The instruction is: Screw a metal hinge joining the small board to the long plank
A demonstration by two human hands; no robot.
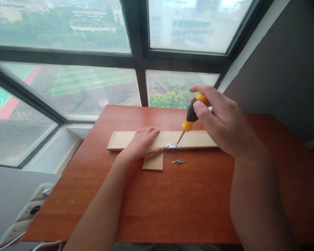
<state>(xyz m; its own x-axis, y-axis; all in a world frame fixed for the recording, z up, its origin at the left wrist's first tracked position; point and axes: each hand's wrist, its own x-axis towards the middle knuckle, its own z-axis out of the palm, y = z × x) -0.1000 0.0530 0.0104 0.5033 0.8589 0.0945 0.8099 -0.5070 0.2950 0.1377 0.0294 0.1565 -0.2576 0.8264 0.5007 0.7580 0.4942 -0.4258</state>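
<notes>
A long pale wooden board lies across the table. My left hand grips it, fingers over the top toward the far edge and thumb at the near edge. A smaller wooden piece sticks out toward me from beside that thumb. My right hand is closed around the yellow and black handle of a screwdriver. The tilted shaft reaches down to a small metal bracket at the board's near edge. Whether the tip sits in a screw head is too small to tell. Several loose screws lie in front of the bracket.
The reddish-brown wooden table stands against large windows with dark frames. At the right rises a grey wall. Wall sockets with plugs and a white cable are at the lower left.
</notes>
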